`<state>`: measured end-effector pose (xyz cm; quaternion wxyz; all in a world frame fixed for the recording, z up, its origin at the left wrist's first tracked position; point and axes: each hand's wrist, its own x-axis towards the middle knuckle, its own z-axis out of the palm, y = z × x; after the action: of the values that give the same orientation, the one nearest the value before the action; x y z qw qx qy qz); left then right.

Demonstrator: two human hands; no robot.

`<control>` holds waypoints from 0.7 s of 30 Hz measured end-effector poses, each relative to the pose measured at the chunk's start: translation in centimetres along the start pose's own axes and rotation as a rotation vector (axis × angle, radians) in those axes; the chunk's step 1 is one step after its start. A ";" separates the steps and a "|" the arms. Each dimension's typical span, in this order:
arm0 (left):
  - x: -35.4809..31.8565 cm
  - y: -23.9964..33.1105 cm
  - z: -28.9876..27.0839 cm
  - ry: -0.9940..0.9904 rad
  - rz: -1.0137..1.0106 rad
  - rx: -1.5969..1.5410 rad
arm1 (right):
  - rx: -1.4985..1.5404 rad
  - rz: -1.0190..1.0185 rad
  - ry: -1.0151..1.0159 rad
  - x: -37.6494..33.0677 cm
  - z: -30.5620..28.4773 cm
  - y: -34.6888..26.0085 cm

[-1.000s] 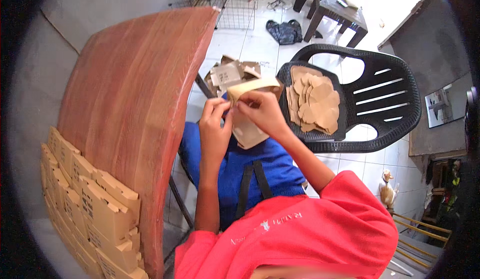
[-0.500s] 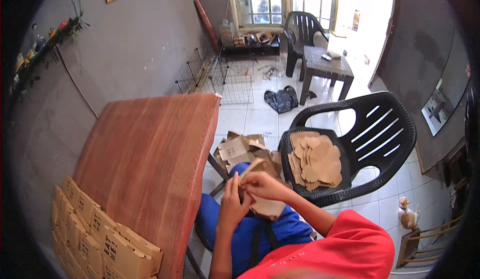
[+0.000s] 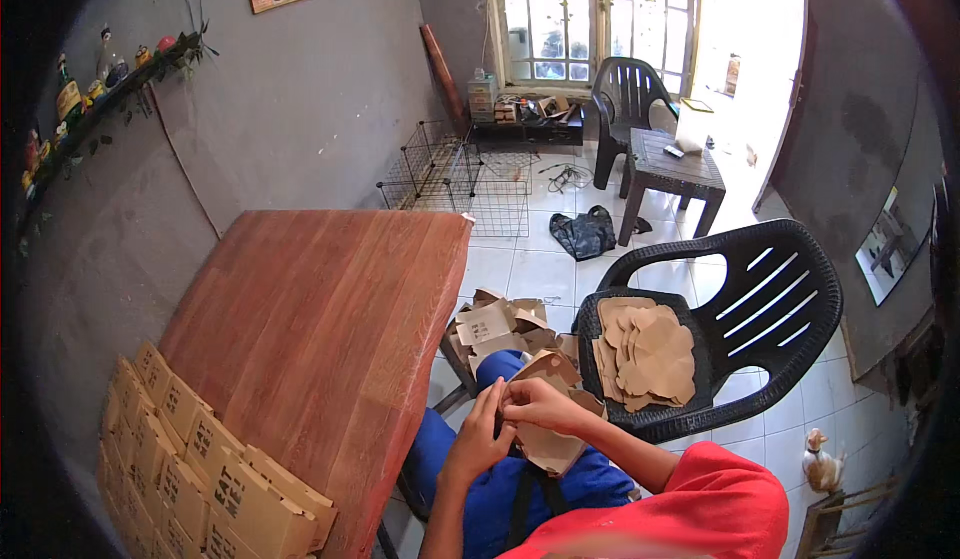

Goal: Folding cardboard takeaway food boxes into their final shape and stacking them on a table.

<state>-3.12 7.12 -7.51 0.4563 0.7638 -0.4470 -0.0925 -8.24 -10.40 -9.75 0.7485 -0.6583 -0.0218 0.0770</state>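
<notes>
Over my lap is a partly folded brown cardboard box (image 3: 552,451), its flaps standing up. My left hand (image 3: 480,437) holds its left side, with fingers straight and pressed together against the board. The fingers of my right hand (image 3: 543,406) are bent in a pinch on the box's edge, close to my left fingertips. The exact fold between the hands is hidden. To the right, flat cardboard box blanks (image 3: 648,354) lie stacked on the seat of a black plastic chair (image 3: 775,294). Folded boxes (image 3: 185,459) stand in rows on the near left part of the wood-patterned table (image 3: 320,304).
Loose cardboard boxes (image 3: 490,329) lie in a heap beyond my knees. Further off are a black plastic bag (image 3: 583,232), a wire pen (image 3: 470,184), a small dark table (image 3: 672,164) and another black chair (image 3: 632,99). A white-and-tan cat (image 3: 820,464) sits at right.
My view has tilted up, so the room appears lower and further right. The box shows more of its inside between my hands, which keep hold of it.
</notes>
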 end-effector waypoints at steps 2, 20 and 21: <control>-0.1 0.2 -0.1 -0.015 -0.016 0.003 | 0.043 0.015 0.018 0.1 0.1 0.0; 0.2 0.0 -0.2 0.004 0.024 -0.142 | -0.572 -0.476 0.152 -3.1 1.9 -2.1; 0.2 0.2 -0.3 -0.001 0.034 -0.111 | -0.590 -0.488 0.176 -3.2 1.9 -2.0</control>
<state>-2.97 7.12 -7.17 0.4990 0.7298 -0.4543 -0.1099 -11.50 -9.20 -7.30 0.5226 -0.8247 -0.1347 -0.1693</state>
